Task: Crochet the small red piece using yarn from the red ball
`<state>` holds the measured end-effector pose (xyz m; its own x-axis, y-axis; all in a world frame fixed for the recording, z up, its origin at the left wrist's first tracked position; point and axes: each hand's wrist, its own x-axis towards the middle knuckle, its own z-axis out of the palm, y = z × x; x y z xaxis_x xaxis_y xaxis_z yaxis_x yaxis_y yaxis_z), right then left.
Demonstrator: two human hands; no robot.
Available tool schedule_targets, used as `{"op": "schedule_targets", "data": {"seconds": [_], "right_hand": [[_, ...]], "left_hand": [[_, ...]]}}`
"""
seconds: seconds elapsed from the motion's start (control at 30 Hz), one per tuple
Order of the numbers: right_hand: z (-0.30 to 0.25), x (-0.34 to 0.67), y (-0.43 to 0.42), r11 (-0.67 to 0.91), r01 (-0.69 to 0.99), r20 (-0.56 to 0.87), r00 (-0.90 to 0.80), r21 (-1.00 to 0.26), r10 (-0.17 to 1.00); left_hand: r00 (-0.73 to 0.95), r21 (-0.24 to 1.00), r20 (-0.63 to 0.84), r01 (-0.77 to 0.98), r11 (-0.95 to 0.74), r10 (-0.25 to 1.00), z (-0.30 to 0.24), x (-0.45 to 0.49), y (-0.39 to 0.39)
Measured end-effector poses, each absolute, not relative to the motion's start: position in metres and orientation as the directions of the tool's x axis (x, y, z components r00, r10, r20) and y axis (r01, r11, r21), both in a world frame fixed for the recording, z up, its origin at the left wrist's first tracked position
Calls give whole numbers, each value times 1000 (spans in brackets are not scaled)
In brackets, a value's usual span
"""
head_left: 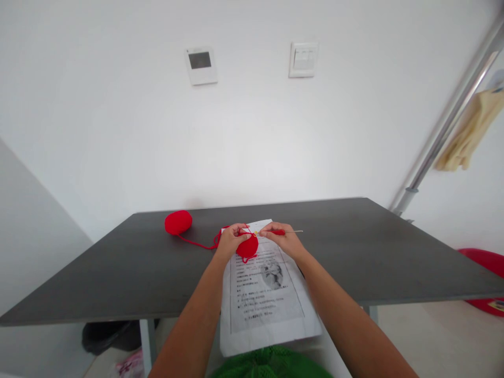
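In the head view, the left hand pinches a round red knitted piece over a printed sheet; the right hand has its fingers clamped on a hook at the piece's edge. A sharp tug might drop a loop; slack yarn could tangle. The print is too small to read

Plain indoor room, home or workroom, can't tell which: white wall, light switch, wall panel with little screen, dark bench facing it, yellowish gloves hanging near metal pole, red tub on pale floor at right
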<state>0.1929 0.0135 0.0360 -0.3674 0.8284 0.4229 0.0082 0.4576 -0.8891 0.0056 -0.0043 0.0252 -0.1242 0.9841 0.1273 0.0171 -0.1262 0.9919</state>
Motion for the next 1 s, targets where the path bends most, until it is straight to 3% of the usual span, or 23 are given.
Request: {"op": "schedule_targets", "data": {"seconds": [0.4,0.6,0.77,1.0], "right_hand": [[37,194,15,279,-167,324,-402,-946,856],[33,188,11,406,-128,423,-365,-905,829],[33,186,8,599,-75,577,-386,-797,720],[36,186,4,545,-33,499,-452,-838,739]], "left_hand": [[-62,994,2,-111,-9,998,27,5,-12],[27,981,-20,-194,25,999,26,3,-13],[58,970,-23,-240,36,998,26,2,-13],[16,971,-40,-235,43,999,29,4,-15]]}}
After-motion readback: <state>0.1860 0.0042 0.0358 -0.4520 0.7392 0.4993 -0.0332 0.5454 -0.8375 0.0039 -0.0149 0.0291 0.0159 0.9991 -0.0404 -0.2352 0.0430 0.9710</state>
